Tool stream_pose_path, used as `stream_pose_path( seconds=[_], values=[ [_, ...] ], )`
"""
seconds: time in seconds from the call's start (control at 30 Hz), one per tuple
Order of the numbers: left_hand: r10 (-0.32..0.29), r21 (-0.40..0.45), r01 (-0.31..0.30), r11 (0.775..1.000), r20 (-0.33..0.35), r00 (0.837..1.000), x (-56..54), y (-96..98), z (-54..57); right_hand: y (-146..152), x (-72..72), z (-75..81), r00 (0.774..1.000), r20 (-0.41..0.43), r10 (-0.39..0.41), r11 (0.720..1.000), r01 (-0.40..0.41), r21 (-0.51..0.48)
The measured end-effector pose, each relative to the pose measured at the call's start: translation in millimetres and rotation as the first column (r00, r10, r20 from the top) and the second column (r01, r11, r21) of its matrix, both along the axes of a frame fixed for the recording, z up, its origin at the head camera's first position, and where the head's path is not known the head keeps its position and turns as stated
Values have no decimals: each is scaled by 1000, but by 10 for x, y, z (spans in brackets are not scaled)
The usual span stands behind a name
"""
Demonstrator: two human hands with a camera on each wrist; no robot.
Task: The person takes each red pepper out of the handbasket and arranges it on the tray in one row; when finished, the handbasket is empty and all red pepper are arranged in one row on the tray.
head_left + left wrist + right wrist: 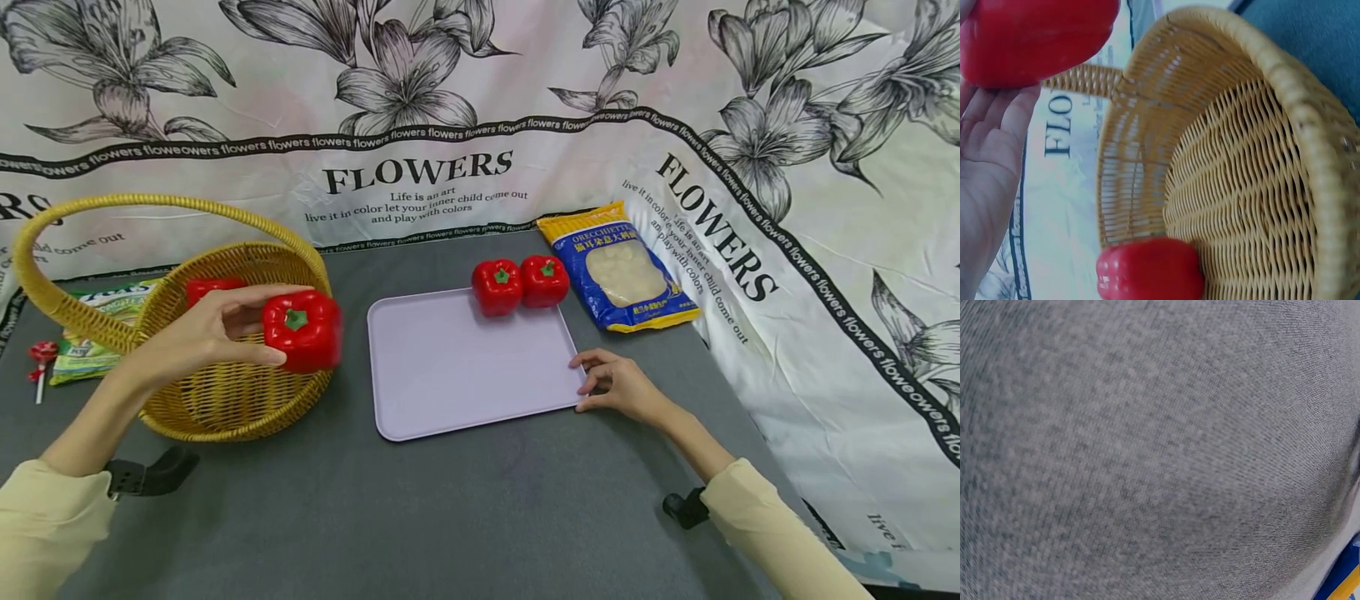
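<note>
My left hand (225,329) grips a red bell pepper (306,332) with a green stem, raised over the right side of the yellow wicker basket (225,417). In the left wrist view, the held pepper (1035,40) is above the basket's rim, and another red pepper (1150,270) lies inside. On the right, my right hand (618,385) holds the right edge of a pale lilac tray (472,367), fingers and thumb bent at its rim. Two red peppers (497,287) (544,281) sit side by side at the tray's far right corner. The right wrist view shows mostly grey cloth.
A blue and yellow bag of orecchiette (626,267) lies right of the peppers. Left of the basket are a green packet (93,354) and a red lollipop (42,354). The basket's tall handle (172,200) arches over it. Flower-printed cloth (420,83) hangs behind the grey table (450,517).
</note>
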State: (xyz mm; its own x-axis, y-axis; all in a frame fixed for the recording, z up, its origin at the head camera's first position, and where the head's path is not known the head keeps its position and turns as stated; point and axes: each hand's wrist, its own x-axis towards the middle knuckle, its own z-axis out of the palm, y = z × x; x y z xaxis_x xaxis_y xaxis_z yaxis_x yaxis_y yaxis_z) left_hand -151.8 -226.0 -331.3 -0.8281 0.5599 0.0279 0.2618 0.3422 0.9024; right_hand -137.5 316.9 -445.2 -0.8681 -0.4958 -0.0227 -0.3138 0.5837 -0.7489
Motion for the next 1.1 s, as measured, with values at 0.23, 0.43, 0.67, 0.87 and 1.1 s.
stream_pose_path(
  seconds=[0.23, 0.43, 0.67, 0.87, 1.1],
  values=[
    [-14, -9, 14, 1000, 9, 1000, -37, 180, 36, -12, 1, 11, 1000, 8, -6, 1000, 6, -5],
    [-13, -27, 14, 1000, 41, 999, -79, 326, 39, -7, -11, 5, 1000, 8, -4, 1000, 4, 5],
    [-55, -28, 58, 998, 97, 994, -189, 528, 1, 10, -13, -16, 1000, -4, 2, 1000, -2, 4],
    [-104, 17, 103, 995, 145, 984, -315, 697, -58, 19, -8, -19, 1000, -8, 7, 1000, -7, -4],
    [-119, 80, 105, 991, 193, 974, -442, 897, -170, 22, -10, -19, 1000, 12, 3, 1000, -3, -9]
  ],
)
